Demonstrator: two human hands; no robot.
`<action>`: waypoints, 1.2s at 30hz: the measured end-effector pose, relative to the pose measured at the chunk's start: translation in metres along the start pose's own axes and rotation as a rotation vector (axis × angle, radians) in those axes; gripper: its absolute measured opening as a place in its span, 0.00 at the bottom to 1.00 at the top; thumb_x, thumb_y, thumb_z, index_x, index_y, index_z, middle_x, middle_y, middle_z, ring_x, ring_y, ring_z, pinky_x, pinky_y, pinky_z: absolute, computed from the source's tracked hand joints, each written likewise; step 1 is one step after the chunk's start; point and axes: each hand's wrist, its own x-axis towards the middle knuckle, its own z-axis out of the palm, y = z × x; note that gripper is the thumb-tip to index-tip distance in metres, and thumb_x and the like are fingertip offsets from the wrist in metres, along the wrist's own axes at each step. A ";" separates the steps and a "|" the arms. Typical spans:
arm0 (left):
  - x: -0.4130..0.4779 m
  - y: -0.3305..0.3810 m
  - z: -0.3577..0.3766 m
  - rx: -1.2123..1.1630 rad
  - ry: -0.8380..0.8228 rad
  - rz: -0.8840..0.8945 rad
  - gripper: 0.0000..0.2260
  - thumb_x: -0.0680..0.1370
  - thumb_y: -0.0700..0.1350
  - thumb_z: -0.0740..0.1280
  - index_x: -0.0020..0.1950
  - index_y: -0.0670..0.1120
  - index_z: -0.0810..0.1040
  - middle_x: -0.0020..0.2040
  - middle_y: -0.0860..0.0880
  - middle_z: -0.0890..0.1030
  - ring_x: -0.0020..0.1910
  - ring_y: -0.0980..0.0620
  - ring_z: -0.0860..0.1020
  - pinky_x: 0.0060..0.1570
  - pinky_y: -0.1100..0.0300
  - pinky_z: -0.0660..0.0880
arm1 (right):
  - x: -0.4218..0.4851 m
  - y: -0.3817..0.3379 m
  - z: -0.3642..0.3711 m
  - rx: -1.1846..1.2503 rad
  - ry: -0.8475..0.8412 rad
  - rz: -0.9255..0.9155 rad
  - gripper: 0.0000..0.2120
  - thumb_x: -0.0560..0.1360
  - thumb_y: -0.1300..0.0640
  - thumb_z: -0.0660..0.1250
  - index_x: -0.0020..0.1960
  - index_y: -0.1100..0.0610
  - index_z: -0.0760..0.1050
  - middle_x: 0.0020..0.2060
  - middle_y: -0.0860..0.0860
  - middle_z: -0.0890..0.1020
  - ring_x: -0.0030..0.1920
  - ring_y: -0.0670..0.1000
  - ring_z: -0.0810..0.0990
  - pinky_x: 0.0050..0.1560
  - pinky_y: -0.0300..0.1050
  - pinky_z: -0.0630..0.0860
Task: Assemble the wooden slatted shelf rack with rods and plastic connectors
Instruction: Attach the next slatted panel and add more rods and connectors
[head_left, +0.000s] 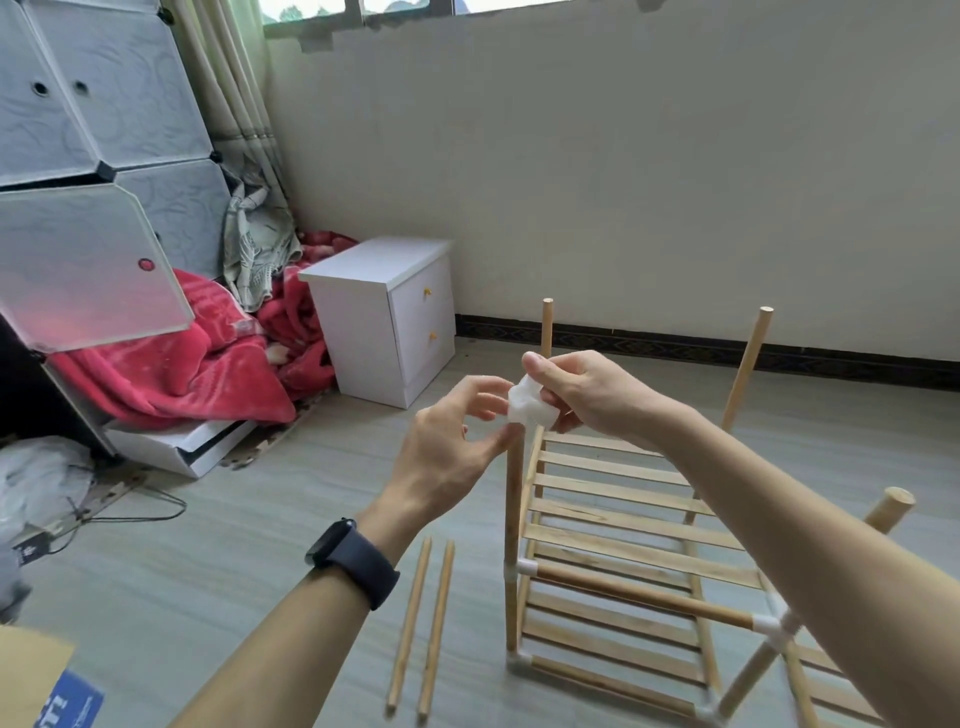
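Note:
A partly built wooden rack (613, 525) stands on the floor, with slatted shelves joined by rods and white plastic connectors (524, 568). My right hand (582, 389) is shut on a white plastic connector (527, 402) sitting at the top of the near-left upright rod (513, 519). My left hand (452, 452) is beside it, fingers apart, with the thumb touching the rod just under the connector. Three other upright rods (748, 364) end bare. Two loose rods (423, 629) lie on the floor to the left of the rack.
A white two-drawer nightstand (384, 317) stands by the wall behind. A red blanket (197, 364) and a plastic cube cabinet (93, 130) with an open door fill the left. A cable (130, 512) and a cardboard box corner (36, 686) lie near left.

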 end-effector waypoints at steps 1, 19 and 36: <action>0.000 -0.001 0.003 0.007 0.018 -0.006 0.16 0.77 0.55 0.72 0.63 0.56 0.77 0.54 0.61 0.82 0.54 0.63 0.79 0.50 0.62 0.77 | 0.002 0.001 0.001 -0.010 -0.009 0.011 0.24 0.83 0.40 0.58 0.52 0.58 0.81 0.36 0.50 0.80 0.33 0.44 0.80 0.39 0.42 0.80; -0.017 -0.027 0.046 -0.098 0.214 -0.040 0.11 0.79 0.59 0.69 0.57 0.58 0.74 0.47 0.66 0.81 0.50 0.65 0.80 0.43 0.71 0.77 | -0.023 0.051 0.045 0.379 0.376 -0.207 0.14 0.85 0.51 0.60 0.59 0.57 0.80 0.42 0.57 0.84 0.35 0.49 0.81 0.35 0.42 0.79; -0.011 -0.030 0.049 -0.183 0.207 0.091 0.17 0.81 0.50 0.68 0.71 0.58 0.74 0.52 0.68 0.78 0.45 0.73 0.80 0.41 0.76 0.75 | -0.041 0.184 0.063 -0.505 0.149 0.139 0.22 0.78 0.30 0.57 0.57 0.45 0.75 0.51 0.43 0.81 0.51 0.45 0.79 0.51 0.43 0.77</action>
